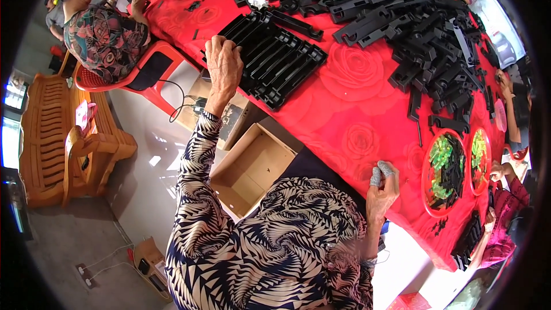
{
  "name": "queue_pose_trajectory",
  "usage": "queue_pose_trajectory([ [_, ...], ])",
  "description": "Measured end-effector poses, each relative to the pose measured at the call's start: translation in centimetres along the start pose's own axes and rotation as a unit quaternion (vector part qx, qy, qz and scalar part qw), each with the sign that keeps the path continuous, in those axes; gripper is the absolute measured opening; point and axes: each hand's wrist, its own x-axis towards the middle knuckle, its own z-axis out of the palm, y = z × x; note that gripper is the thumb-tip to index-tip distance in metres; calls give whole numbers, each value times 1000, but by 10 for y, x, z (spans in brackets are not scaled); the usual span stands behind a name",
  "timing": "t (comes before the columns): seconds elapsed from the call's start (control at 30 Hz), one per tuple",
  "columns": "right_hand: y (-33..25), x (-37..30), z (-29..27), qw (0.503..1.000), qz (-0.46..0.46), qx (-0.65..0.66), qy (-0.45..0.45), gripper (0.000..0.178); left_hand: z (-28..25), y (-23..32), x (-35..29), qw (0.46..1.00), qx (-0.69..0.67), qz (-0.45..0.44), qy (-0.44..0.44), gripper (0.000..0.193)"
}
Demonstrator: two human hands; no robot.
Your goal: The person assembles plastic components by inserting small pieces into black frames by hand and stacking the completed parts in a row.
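My left hand is closed at the left end of a row of long black plastic parts, laid side by side on the table. Its fingers curl over a dark edge there, and the hand hides most of what they grip. My right hand is by the table's near edge, over the red cloth, apart from the parts. Grey coverings wrap two of its fingertips. Those fingers are bent and close together; anything between them is too small or hidden to make out.
A red rose-patterned cloth covers the table. A large heap of black parts lies at the far right. Red-rimmed bowls hold green and black pieces. An open cardboard box stands below the edge. Other people sit around, one on a red chair.
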Motion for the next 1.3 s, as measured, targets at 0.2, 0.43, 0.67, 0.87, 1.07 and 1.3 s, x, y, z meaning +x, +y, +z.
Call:
queue_pose_trajectory([
  [0.2,-4,-1,-1,1000,13,-12,-9,13,1,-6,-3,1000,-2,-6,-9,12],
  [0.43,2,-3,0,1000,14,-21,-1,13,1,-2,1,1000,-4,12,8,15],
  [0.67,2,1,-2,1000,-7,-9,5,12,-16,14,7,999,33,17,6,18],
  [0.87,6,5,-10,989,99,111,13,19,-17,65,9,988,-111,-11,-102,10],
  [1.07,5,4,-12,984,87,152,12,21,26,171,-13,799,-482,-17,-360,22],
  [1.3,8,-2,-9,989,54,131,28,22,74,335,-24,806,-349,160,-450,55],
])
